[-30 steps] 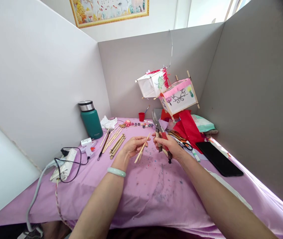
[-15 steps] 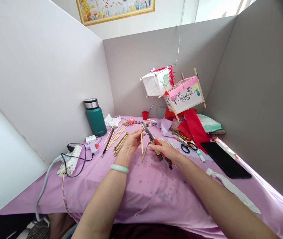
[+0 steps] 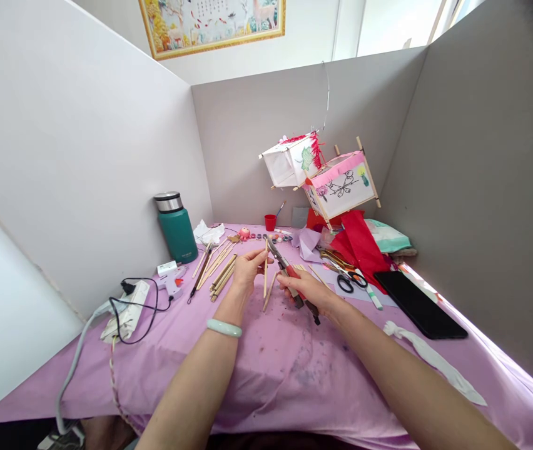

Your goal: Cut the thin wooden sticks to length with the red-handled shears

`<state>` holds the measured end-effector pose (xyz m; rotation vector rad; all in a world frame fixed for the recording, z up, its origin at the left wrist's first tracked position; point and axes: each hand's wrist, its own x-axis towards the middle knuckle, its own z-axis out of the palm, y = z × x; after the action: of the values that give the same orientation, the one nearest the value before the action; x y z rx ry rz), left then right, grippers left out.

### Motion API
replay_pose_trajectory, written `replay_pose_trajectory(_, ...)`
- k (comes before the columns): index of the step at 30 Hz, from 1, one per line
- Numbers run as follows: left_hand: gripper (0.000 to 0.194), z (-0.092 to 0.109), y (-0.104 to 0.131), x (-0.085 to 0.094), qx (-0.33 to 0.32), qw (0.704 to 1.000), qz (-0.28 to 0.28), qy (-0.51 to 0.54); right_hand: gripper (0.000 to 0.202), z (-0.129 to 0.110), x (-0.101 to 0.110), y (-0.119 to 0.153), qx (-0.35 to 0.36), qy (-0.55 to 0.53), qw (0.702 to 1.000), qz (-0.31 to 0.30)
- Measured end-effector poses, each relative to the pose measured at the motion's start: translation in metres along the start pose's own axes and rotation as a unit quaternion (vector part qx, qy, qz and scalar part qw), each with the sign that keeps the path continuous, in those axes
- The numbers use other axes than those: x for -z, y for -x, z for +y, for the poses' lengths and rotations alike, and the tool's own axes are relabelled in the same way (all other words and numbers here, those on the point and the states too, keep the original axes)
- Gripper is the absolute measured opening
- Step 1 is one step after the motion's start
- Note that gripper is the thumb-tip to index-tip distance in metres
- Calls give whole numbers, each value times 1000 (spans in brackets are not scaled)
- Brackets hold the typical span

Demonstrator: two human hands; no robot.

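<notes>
My left hand, with a pale bangle at the wrist, pinches a thin wooden stick held roughly upright. In my right hand is a pair of pruning shears with red on the handles, its metal jaws pointing up at the stick's upper part. Whether the blades touch the stick, I cannot tell. Another short stick lies slanted on the cloth between my hands. Left of my left hand rest several thicker sticks and a row of thin sticks.
Two paper lanterns hang at the back. To the right lie scissors, a black phone and red cloth. A green bottle, a glue gun and a power strip with cables stand left. Grey partitions surround the purple-covered table.
The view has tilted up slightly and shifted, so everything sits a little lower and further left. My hands keep the same hold on the stick and shears.
</notes>
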<state>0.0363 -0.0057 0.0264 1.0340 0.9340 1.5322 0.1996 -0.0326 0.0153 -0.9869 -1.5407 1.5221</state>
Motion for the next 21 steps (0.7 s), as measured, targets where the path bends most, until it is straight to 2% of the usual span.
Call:
replay_pose_trajectory(10, 24, -15, -3, -7, -48, 996, 42, -68, 37, 2, 0, 0, -7, 13, 1000, 20)
replay_pose_trajectory(21, 19, -16, 1, -11, -87, 986, 68, -125, 34, 1, 0, 0, -3, 27, 1000, 4)
